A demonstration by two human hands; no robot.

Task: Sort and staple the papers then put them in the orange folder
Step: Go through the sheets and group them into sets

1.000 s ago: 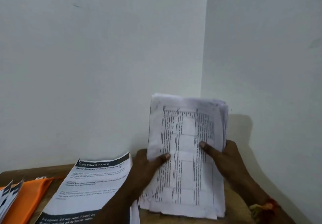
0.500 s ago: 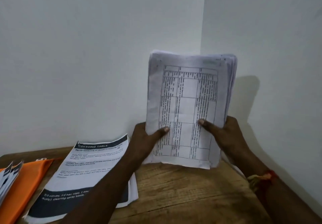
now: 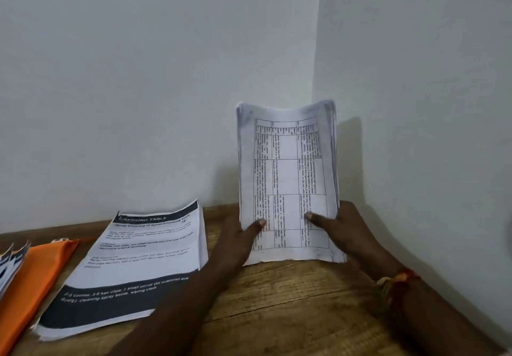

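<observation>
Standing upright on its lower edge: stack of papers (image 3: 288,178), printed grid on front sheet, top slightly bowed. Left hand (image 3: 238,242) grips stack's lower left edge, thumb across front, fingers hidden behind. Right hand (image 3: 340,231) grips lower right edge likewise; thread band (image 3: 396,283) on that wrist. Wooden table (image 3: 291,300) under stack. Left of stack, beside left hand: flat pile of sheets (image 3: 138,258) headed "DRESSING TABLE". Further left: orange folder (image 3: 33,278), lying flat. Farthest left: more sheets (image 3: 8,267), cut by frame edge.
</observation>
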